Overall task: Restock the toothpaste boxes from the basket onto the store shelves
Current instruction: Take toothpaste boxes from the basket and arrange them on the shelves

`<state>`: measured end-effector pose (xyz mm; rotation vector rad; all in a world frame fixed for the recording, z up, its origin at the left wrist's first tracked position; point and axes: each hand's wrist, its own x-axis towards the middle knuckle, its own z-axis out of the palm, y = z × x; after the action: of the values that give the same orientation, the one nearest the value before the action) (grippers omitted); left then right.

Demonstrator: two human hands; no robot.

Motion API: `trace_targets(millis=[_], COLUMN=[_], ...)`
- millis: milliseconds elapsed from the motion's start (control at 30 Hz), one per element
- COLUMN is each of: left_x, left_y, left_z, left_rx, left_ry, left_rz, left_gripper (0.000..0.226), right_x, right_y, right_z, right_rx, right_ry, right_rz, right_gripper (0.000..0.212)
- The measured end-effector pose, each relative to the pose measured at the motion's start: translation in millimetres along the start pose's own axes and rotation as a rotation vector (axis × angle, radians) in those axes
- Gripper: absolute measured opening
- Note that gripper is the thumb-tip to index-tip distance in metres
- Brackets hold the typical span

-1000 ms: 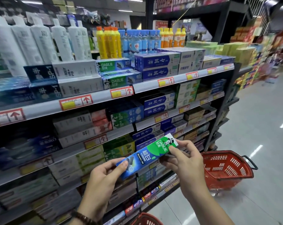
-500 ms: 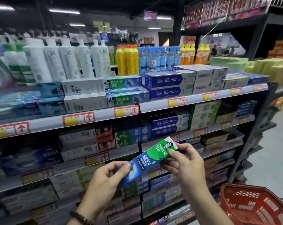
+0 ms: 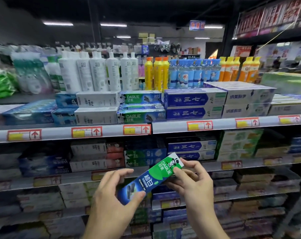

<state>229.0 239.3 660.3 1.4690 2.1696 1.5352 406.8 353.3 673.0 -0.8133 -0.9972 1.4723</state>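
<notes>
I see both my left hand (image 3: 111,200) and right hand (image 3: 192,181) gripping a tilted Darlie toothpaste box (image 3: 149,180) before the shelves (image 3: 163,128)

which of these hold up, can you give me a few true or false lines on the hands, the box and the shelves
1. The left hand and right hand both hold one Darlie box. True.
2. That box is held level. False: it is tilted, green end up toward the right.
3. Matching boxes sit stacked on the top shelf. True.
4. The white bottles stand right of the yellow bottles. False: they stand to the left.
5. A red basket shows. False: none is in view.
</notes>
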Motion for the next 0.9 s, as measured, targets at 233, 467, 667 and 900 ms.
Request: trace_targets(millis=[233,467,667,900], left_x=[4,13,16,22], left_y=[12,21,26,25], left_z=[4,7,19,22], left_rx=[0.305,0.411,0.327,0.251], left_ry=[0.007,0.124,0.238,0.328], left_rz=[0.272,0.375,0.441,0.497], left_gripper=[0.070,0.075,0.066,0.058], right_x=[-9,-26,-47,-63], right_y=[1,3,10,20], right_z=[15,32,53,67], right_rx=[-0.099,-0.190,-0.121,-0.254], right_ry=[-0.004,0.052,0.115,0.121], right_rz=[-0.159,-0.376,-0.522,-0.821], right_gripper=[0.016,0.022,0.028,0.027])
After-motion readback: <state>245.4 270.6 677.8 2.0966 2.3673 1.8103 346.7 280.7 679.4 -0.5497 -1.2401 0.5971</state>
